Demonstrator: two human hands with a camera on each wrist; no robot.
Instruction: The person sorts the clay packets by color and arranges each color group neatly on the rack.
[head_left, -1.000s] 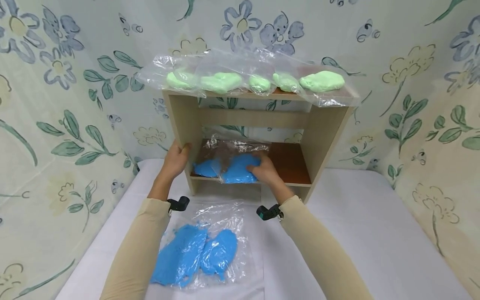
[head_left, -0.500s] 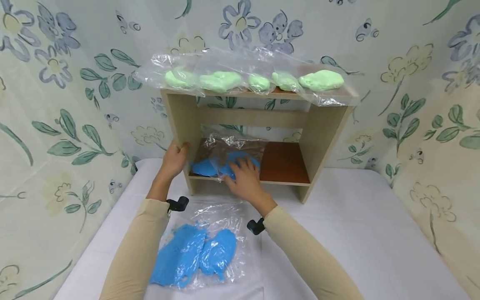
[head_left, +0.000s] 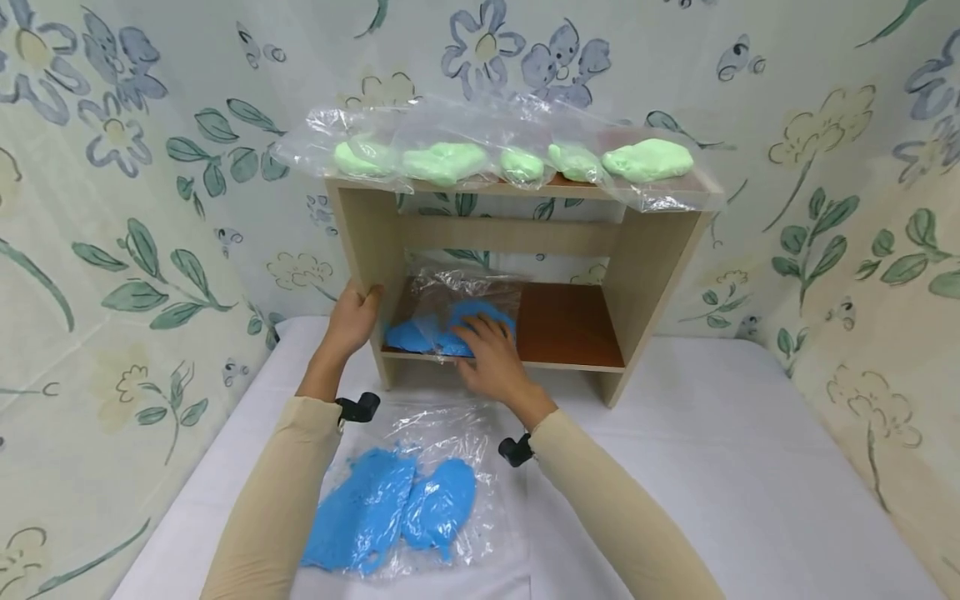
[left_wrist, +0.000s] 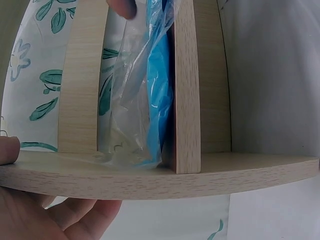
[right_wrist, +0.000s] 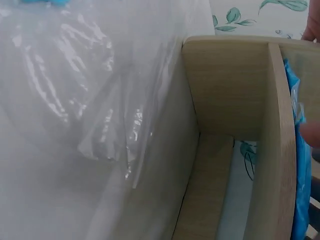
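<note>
My left hand [head_left: 355, 317] grips the left side panel [head_left: 367, 229] of a small wooden shelf unit. In the left wrist view its thumb lies on one face of the panel [left_wrist: 150, 186] and its fingers on the other. Flat blue lumps in a clear plastic bag [head_left: 480, 310] lie on the left part of the lower shelf board. On top of that bag rests my right hand [head_left: 492, 364], fingers spread. The right wrist view shows the bag's blue edge [right_wrist: 302, 175] and the right thumb [right_wrist: 311, 134] touching it; most of that hand is out of frame.
Another clear bag with blue lumps [head_left: 363, 508] lies on the white-covered table [head_left: 720, 467] in front of the unit. Clear bags with several pale green lumps [head_left: 648, 161] line the top board. The lower board [head_left: 566, 325] shows bare brown at right. Floral cloth hangs behind.
My right hand has moved left from the bag's right edge onto its top, and its fingers have spread. The bag has shifted slightly left. The left hand stays on the panel.
</note>
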